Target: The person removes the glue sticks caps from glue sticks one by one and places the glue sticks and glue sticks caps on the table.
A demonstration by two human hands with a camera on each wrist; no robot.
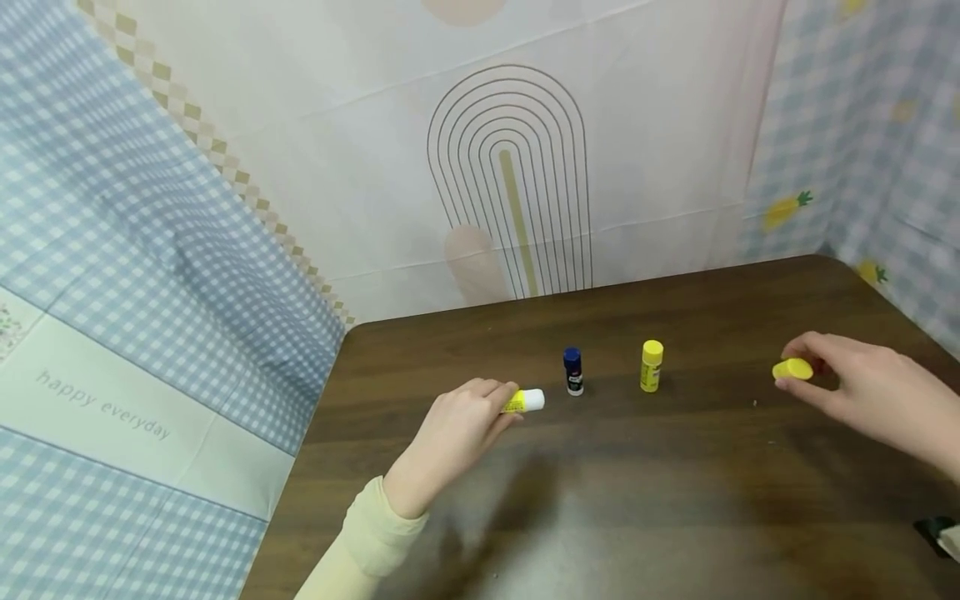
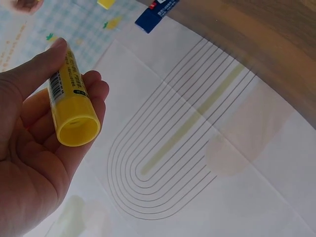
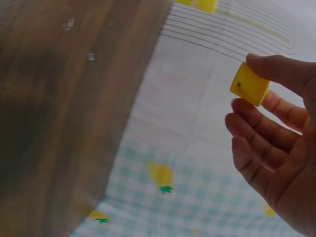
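Observation:
My left hand (image 1: 461, 421) grips an uncapped glue stick (image 1: 534, 400) with a yellow label, its white end pointing right. In the left wrist view the thumb and fingers close round that glue stick (image 2: 75, 108), and its hollow yellow end faces the camera. Off to the right, my right hand (image 1: 862, 379) pinches a small yellow cap (image 1: 793, 369) between thumb and fingertips. The right wrist view shows the cap (image 3: 250, 85) apart from any tube. Between the hands stand a dark blue capped glue stick (image 1: 573, 372) and a yellow capped glue stick (image 1: 651, 367), both upright.
Under the hands lies a dark brown wooden table (image 1: 637, 500). Small light specks (image 3: 91, 57) dot its surface. A white cloth (image 1: 360, 167) with an arch pattern hangs behind it, and blue checked cloth (image 1: 150, 192) hangs at the sides.

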